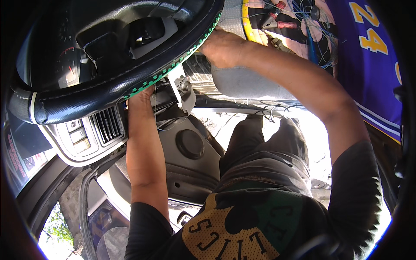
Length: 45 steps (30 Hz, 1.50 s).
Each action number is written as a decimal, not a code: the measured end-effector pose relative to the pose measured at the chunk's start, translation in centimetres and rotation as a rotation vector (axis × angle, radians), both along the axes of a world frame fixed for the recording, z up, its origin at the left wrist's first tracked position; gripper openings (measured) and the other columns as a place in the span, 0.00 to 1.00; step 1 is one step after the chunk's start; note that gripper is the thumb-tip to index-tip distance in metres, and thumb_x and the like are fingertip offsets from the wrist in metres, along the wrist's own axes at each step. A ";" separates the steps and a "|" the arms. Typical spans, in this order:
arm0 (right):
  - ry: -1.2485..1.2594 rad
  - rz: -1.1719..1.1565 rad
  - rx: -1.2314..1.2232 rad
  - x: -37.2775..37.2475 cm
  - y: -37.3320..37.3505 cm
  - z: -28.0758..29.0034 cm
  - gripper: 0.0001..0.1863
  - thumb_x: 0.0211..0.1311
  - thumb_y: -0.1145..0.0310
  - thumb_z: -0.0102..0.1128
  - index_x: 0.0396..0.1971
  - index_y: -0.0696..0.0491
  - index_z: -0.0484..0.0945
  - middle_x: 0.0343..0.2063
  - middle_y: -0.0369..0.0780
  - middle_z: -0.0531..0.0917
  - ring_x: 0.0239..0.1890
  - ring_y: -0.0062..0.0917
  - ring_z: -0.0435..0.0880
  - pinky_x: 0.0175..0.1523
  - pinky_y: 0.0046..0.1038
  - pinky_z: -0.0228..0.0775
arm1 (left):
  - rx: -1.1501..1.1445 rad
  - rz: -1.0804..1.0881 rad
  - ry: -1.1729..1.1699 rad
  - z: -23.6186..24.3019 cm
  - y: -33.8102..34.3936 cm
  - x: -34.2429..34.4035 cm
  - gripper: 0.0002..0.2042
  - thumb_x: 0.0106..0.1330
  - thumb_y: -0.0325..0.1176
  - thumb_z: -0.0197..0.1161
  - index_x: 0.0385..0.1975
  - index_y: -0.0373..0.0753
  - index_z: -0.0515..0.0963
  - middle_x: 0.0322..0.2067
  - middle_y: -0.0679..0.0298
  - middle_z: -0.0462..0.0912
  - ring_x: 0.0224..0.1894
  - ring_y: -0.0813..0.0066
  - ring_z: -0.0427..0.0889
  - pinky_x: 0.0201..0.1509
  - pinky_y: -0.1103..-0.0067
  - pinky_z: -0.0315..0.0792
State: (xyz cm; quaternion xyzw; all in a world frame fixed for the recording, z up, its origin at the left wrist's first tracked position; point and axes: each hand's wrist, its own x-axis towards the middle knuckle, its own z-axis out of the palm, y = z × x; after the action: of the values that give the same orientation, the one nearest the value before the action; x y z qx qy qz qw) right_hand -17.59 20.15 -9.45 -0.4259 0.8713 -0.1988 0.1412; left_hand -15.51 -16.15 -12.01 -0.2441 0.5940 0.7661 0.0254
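Observation:
My left hand [141,96] reaches up behind the black steering wheel [130,73], which has a green checked trim. Its fingers are hidden by the rim. Beside it, a grey metal bracket [184,89] and thin wires hang from the column area. My right hand [222,47] lies against the wheel's rim at the edge of a grey seat cushion [247,82]. Its fingertips are tucked out of sight, and I cannot tell whether it holds anything.
Red-handled pliers [277,22], a blue tool and a tangle of thin blue wires [316,39] lie on the seat. A purple jersey [372,65] covers the seat's right side. An air vent [106,125] and a switch panel [78,135] sit below the wheel. The dark door panel [190,145] is under my arms.

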 end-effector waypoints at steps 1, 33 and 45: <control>-0.056 0.006 0.020 0.0 0.1 0.5 0.29 0.62 0.73 0.60 0.65 0.58 0.76 0.72 0.48 0.66 0.76 0.40 0.61 0.82 0.52 0.46 | 0.025 0.000 0.011 -0.1 -0.1 -0.1 0.18 0.80 0.41 0.55 0.58 0.35 0.77 0.53 0.52 0.86 0.51 0.61 0.87 0.64 0.70 0.80; -0.957 -0.128 -0.134 -2.7 -1.5 3.4 0.11 0.68 0.58 0.62 0.38 0.48 0.86 0.41 0.37 0.88 0.46 0.28 0.85 0.46 0.41 0.77 | -0.120 -0.060 0.011 0.5 1.4 0.6 0.16 0.76 0.36 0.61 0.56 0.33 0.79 0.52 0.54 0.86 0.51 0.64 0.86 0.64 0.71 0.79; 0.201 -0.102 -0.024 1.3 -0.3 -2.3 0.28 0.64 0.71 0.59 0.66 0.56 0.76 0.76 0.51 0.60 0.79 0.45 0.57 0.82 0.55 0.45 | -0.289 -0.091 -0.063 1.7 2.9 0.8 0.18 0.69 0.36 0.70 0.56 0.38 0.80 0.53 0.60 0.86 0.55 0.70 0.82 0.65 0.73 0.74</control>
State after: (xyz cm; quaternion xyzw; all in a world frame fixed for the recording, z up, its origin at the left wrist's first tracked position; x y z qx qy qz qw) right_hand -16.34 19.89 -11.73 -0.4003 0.8992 -0.1724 0.0379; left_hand -14.75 -13.22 -10.32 -0.2418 0.7073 0.6628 0.0431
